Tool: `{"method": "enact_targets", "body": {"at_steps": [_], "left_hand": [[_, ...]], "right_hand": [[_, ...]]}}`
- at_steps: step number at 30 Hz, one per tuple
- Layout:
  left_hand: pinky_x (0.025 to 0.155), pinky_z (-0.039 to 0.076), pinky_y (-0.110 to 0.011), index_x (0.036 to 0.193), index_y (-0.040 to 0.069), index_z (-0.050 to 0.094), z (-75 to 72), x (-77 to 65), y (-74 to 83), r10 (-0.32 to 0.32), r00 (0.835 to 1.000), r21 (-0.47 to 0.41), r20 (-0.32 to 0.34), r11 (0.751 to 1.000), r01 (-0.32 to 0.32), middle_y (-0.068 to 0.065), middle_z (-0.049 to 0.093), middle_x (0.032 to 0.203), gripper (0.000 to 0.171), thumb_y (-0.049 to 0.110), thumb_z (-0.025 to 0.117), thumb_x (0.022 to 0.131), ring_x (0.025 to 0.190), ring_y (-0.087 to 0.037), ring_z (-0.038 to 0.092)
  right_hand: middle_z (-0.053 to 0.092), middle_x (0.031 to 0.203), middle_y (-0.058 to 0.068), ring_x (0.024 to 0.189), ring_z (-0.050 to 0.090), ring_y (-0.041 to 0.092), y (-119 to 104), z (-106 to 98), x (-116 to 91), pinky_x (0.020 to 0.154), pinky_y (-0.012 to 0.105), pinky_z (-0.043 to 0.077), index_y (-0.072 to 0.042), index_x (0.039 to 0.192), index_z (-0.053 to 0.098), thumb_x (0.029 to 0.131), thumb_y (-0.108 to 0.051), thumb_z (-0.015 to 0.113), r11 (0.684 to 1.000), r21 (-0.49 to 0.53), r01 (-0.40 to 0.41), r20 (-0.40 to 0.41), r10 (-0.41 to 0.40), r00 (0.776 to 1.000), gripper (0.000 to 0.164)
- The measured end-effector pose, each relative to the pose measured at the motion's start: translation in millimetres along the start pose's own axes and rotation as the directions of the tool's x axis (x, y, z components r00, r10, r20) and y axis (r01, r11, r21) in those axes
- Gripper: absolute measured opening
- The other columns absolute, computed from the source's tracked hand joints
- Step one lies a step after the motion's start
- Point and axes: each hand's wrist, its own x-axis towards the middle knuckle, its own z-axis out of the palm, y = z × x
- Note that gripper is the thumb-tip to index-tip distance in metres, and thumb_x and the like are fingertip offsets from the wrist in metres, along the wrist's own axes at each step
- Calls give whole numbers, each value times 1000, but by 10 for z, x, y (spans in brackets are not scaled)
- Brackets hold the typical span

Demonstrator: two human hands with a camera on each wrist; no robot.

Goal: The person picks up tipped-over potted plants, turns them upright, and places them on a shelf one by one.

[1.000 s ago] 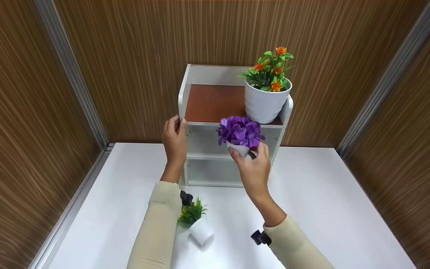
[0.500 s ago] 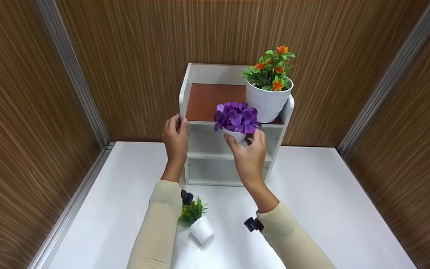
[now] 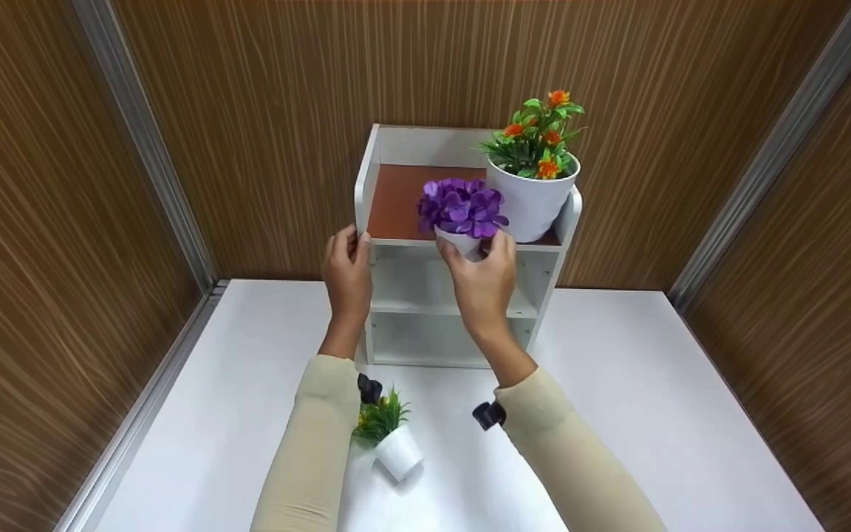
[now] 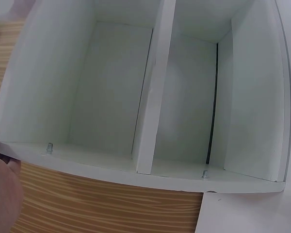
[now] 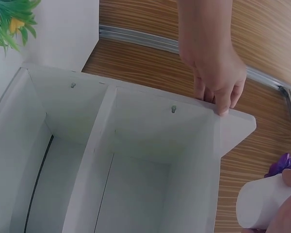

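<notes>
My left hand grips the left side panel of a small white shelf, thumb at its front edge. In the right wrist view that same left hand pinches the panel near its upper corner. With thumb and fingers my right hand holds a small white pot of purple flowers at the front edge of the brown top board. The pot's underside shows in the right wrist view, partly behind the fingers. A larger white pot with orange flowers stands upright on the board's right end.
A small white pot with green leaves lies tipped on the white table, close to the left sleeve. Wood-grain panels stand behind and at both sides. The shelf has two open compartments below its top.
My right hand has lifted the purple flower pot upward and slightly left, to the top board's front edge. The left hand keeps its grip on the side panel.
</notes>
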Motion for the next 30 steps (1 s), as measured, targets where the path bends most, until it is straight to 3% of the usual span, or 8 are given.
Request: {"method": "enact_targets", "body": {"at_steps": [10, 30], "left_hand": [[102, 53, -30, 132, 4, 59, 11, 2, 4, 19, 1000, -3, -8, 1000, -19, -9, 62, 122, 35, 26, 56, 105, 118, -17, 61], [100, 54, -29, 130, 4, 61, 17, 1, 4, 25, 999, 21, -31, 999, -24, -9, 63, 122, 33, 24, 57, 104, 116, -17, 62]], "right_hand": [[57, 113, 16, 108, 56, 27, 3, 127, 122, 94, 40, 50, 1, 120, 61, 78, -29, 87, 999, -13, -50, 1, 50, 999, 58], [56, 119, 16, 114, 55, 29, 173, 309, 255, 102, 43, 48, 0, 126, 57, 82, -31, 84, 996, -48, -70, 33, 72, 997, 60]]}}
